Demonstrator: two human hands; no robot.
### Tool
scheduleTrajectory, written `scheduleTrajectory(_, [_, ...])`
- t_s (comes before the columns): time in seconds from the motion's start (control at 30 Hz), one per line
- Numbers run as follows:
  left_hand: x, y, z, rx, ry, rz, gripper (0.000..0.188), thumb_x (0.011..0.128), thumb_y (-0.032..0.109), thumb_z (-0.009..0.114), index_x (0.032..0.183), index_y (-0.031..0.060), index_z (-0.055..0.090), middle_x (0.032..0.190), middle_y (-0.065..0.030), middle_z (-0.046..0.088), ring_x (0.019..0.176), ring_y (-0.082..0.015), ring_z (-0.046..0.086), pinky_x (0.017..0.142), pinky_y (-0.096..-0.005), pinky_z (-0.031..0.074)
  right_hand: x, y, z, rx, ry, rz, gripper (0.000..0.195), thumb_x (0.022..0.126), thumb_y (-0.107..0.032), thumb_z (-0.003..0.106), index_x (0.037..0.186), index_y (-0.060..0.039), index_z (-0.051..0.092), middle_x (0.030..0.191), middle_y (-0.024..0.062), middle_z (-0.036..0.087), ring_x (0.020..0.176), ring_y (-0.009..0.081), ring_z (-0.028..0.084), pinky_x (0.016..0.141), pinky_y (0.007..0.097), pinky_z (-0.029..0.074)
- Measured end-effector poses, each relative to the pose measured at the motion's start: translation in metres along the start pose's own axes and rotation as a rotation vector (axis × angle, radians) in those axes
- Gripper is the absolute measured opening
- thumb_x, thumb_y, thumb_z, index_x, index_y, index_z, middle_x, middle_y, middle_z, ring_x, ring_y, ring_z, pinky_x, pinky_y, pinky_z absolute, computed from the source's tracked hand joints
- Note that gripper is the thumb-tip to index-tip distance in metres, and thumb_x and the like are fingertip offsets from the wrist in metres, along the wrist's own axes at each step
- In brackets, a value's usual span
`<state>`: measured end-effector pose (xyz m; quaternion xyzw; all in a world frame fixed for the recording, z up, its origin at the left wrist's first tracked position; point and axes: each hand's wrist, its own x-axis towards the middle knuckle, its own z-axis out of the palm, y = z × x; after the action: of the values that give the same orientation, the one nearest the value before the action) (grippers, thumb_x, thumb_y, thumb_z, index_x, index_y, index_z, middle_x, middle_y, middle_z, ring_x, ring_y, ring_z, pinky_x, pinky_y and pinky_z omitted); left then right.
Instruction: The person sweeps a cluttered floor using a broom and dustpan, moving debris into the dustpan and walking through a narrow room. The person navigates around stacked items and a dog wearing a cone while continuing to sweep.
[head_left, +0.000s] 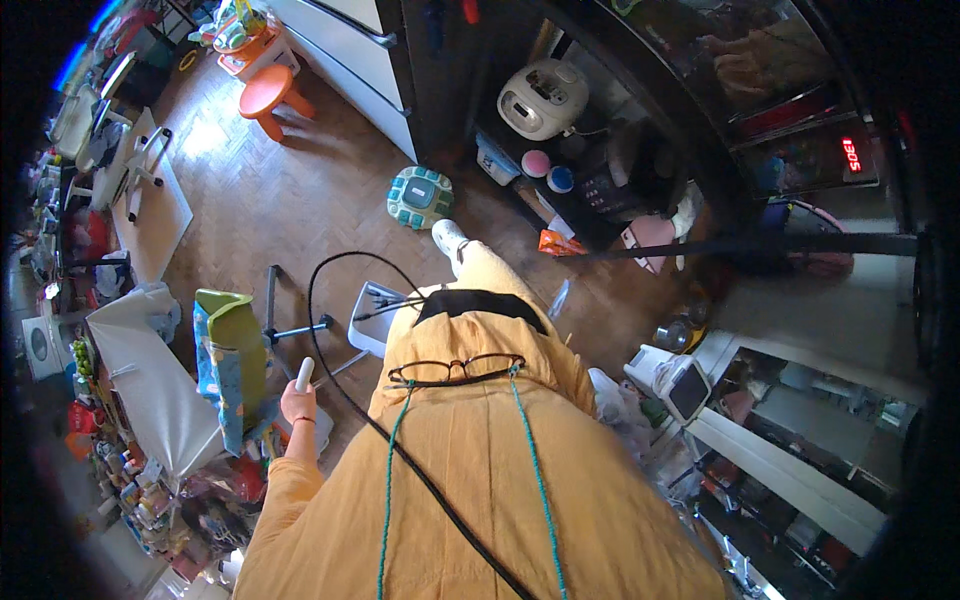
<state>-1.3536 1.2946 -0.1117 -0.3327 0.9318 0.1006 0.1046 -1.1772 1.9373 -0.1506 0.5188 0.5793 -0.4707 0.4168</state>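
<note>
My left hand (298, 405) is closed around a white rounded handle (304, 373) at my left side. From near that hand a thin rod (351, 365) runs to a grey-blue plastic pan (367, 319), apparently a long-handled dustpan, partly hidden by my leg. My right hand is out of view. Low on the floor to my right, a pale blue flat thing (559, 298) shows beside my leg, too little of it to name. Eyeglasses (457, 370) on a teal cord hang over my yellow clothing, and a black cable crosses my front.
A green step stool (420, 196) is just ahead of my white shoe (448, 236). An orange stool (271, 97) stands farther off. At left are a metal stand base (274, 330) and a green-and-blue bin (229, 337). A rice cooker (544, 97) sits on the right-hand shelf.
</note>
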Motion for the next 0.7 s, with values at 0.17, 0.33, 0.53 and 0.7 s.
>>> scheduleTrajectory(0.17, [0.001, -0.002, 0.004, 0.024, -0.023, -0.029, 0.025, 0.072, 0.027, 0.067, 0.093, 0.0133, 0.066, 0.086, -0.0136, 0.066, 0.084, -0.0310, 0.063, 0.072, -0.0397, 0.049, -0.057, -0.025, -0.024, -0.245, 0.052, 0.007, 0.022, 0.088, -0.023, 0.051, 0.080, -0.0032, 0.052, 0.056, 0.0101, 0.053, 0.040, 0.0181, 0.050, 0.032, 0.0321, 0.036])
scheduleTrajectory(0.33, [-0.001, -0.002, 0.003, 0.004, 0.005, -0.018, 0.023, 0.073, 0.026, 0.066, 0.089, 0.0095, 0.064, 0.083, -0.0158, 0.064, 0.081, -0.0339, 0.062, 0.070, -0.0409, 0.049, -0.067, -0.077, -0.042, -0.851, 0.246, -0.272, 0.036, 0.084, -0.036, 0.056, 0.089, -0.0010, 0.061, 0.078, 0.0220, 0.062, 0.072, 0.0359, 0.061, 0.062, 0.0443, 0.047])
scheduleTrajectory(0.53, [0.000, -0.003, 0.007, 0.014, 0.032, 0.010, 0.025, 0.073, 0.028, 0.065, 0.089, 0.0086, 0.064, 0.083, -0.0162, 0.064, 0.080, -0.0343, 0.062, 0.070, -0.0413, 0.048, 0.005, -0.105, -0.040, -0.896, 0.226, -0.424, 0.039, 0.084, -0.034, 0.050, 0.088, 0.0031, 0.060, 0.082, 0.0246, 0.062, 0.080, 0.0383, 0.061, 0.069, 0.0459, 0.047])
scheduleTrajectory(0.7, [-0.005, -0.008, 0.014, 0.077, 0.041, 0.060, 0.025, 0.072, 0.029, 0.064, 0.086, 0.0071, 0.063, 0.082, -0.0165, 0.064, 0.078, -0.0352, 0.061, 0.070, -0.0436, 0.048, 0.019, -0.116, -0.011, -0.846, 0.225, -0.505, 0.035, 0.083, -0.032, 0.052, 0.090, 0.0018, 0.059, 0.089, 0.0259, 0.061, 0.089, 0.0413, 0.058, 0.076, 0.0471, 0.046])
